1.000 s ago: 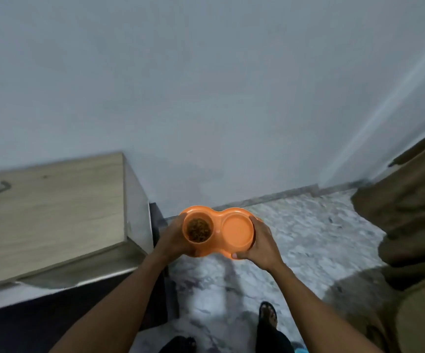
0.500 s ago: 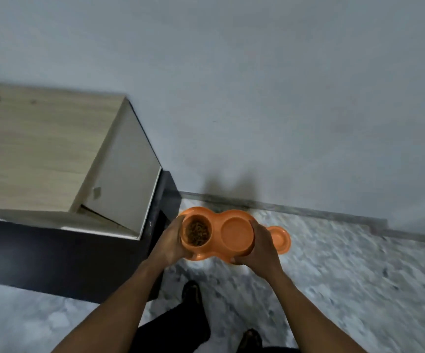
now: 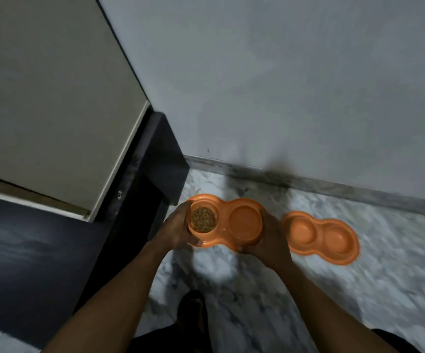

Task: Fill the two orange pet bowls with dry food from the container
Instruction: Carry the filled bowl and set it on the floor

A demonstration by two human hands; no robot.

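Just left of the empty floor feeder [image 3: 321,236], both hands [image 3: 178,231] [image 3: 267,240] grasp the half-filled double bowl [image 3: 225,222]; best lowered level.

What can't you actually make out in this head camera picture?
- Food container: nowhere in the head view.
- Underside of the held orange plastic double bowl: covered by the left hand and right hand.
- Second orange double bowl on the marble floor: near end hidden behind the right hand; motion blur smears it.
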